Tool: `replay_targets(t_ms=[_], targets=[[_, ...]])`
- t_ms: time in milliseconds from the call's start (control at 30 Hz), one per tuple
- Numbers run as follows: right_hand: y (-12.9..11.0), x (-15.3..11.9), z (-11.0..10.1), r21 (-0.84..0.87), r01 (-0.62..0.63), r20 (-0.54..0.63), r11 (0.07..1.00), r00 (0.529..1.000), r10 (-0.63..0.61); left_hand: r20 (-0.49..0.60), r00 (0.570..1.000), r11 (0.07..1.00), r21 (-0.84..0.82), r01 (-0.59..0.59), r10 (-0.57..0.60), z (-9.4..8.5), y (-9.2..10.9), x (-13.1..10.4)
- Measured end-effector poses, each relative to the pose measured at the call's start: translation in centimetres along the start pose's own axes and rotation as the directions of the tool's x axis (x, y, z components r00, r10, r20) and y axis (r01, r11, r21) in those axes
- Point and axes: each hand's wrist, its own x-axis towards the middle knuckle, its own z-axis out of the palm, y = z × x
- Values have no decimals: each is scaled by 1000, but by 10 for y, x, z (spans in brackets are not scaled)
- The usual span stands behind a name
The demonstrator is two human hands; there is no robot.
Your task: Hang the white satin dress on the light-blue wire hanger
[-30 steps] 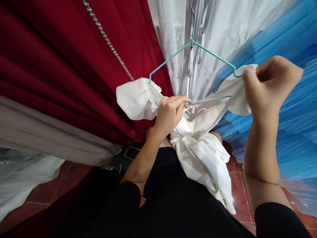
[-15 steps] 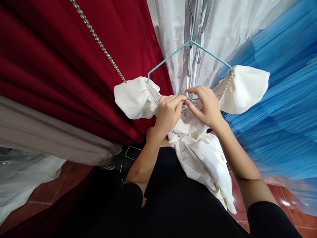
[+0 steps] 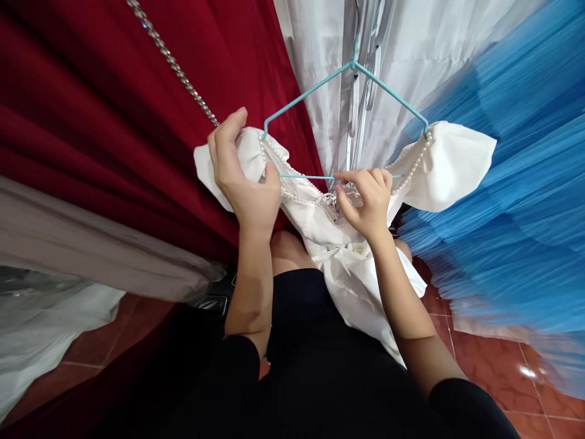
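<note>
A white dress with pearl strings along its neckline hangs on a light blue hanger, its skirt bunched over my lap. My left hand is at the left puff sleeve, fingers spread and thumb apart, with no grip on the cloth visible. At the middle of the hanger's bottom bar, my right hand pinches the thin bar between thumb and forefinger. The right puff sleeve hangs from the hanger's other end.
Red fabric and a beaded silver strand are at the left. Blue tulle fills the right. Behind the hanger stand a metal pole and white cloth. A phone lies at lower left.
My left hand has moved left from the middle of the bar to the left sleeve and its fingers have spread. My right hand has shifted slightly left and closed on the bar.
</note>
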Motion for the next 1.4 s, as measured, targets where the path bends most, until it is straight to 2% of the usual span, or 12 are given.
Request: replay_targets(t_ms=[100, 267, 367, 433, 467, 567, 667, 733, 800, 1033, 1233, 1400], targets=[[6, -1, 0, -7, -21, 10, 1000, 1000, 21, -247, 969, 1000, -7, -11, 9, -6, -18, 13], [20, 1, -7, 16, 22, 10, 1000, 1000, -23, -406, 914, 1000, -19, -9, 1, -22, -32, 32], [23, 2, -6, 54, 68, -18, 996, 998, -67, -580, 814, 999, 32, 13, 8, -37, -47, 16], [22, 1, -3, 106, 89, -28, 990, 996, -86, -599, 799, 996, 16, 86, -60, -39, -53, -11], [21, 0, -2, 134, 89, -21, 987, 996, -87, -520, 845, 989, -4, 150, -130, -36, -52, -27], [16, -3, 1, 188, 61, 4, 980, 998, -63, -314, 901, 951, -18, 309, -299, -16, -27, -68], [13, -4, 2, 186, 38, -5, 982, 999, -38, -130, 990, 998, 14, 54, -52, 11, 16, -77], [13, -3, 0, 162, 34, -13, 986, 999, -32, -54, 992, 994, 30, -108, 110, 25, 41, -65], [12, -3, -3, 143, 55, -20, 988, 998, -52, 13, 990, 988, 69, -142, 141, 34, 54, -47], [9, -7, -23, 161, 82, 107, 984, 989, -100, 96, 995, 993, 119, 21, -33, 51, 50, -28], [51, 16, -58, 1, 32, -221, 999, 975, -31, 115, 993, 988, 156, -15, -3, 52, 55, -29], [84, 41, -82, -39, -19, -87, 999, 996, 15, 58, 997, 984, 165, -62, 54, 53, 40, -26]])
